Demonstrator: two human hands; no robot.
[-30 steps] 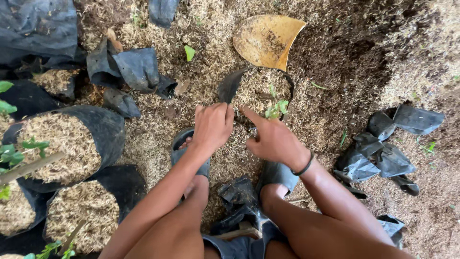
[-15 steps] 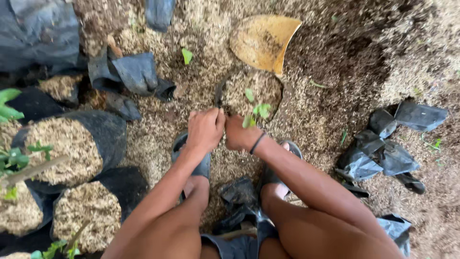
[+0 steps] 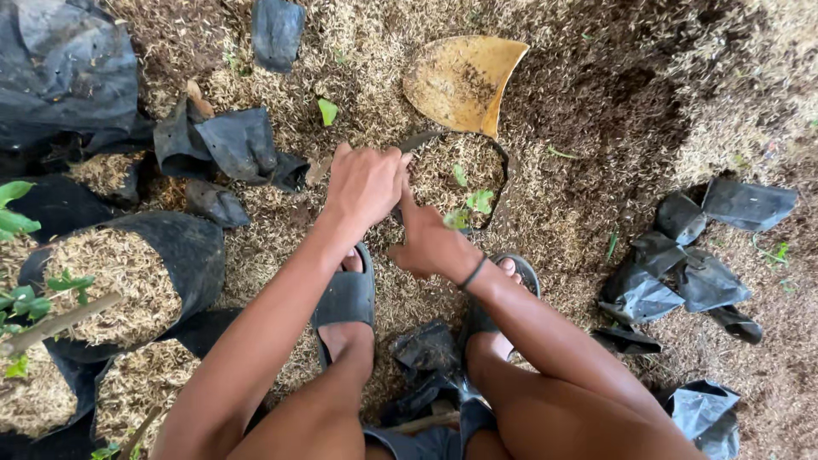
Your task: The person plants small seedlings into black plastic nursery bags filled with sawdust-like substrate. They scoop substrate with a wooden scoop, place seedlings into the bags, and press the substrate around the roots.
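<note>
Both hands, the left hand [image 3: 365,181] and right hand [image 3: 430,243], were pressed together on the near rim of the soft, floppy black grow bag [image 3: 504,166], whose husk fill looked loose and its seedling [image 3: 470,204] fragile.

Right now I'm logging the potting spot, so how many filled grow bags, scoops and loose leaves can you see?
Filled black grow bags: 5, namely one at the hands, one large at left, three partly cut off
Yellow scoop: 1
Loose green leaf: 1
Total: 7
</note>
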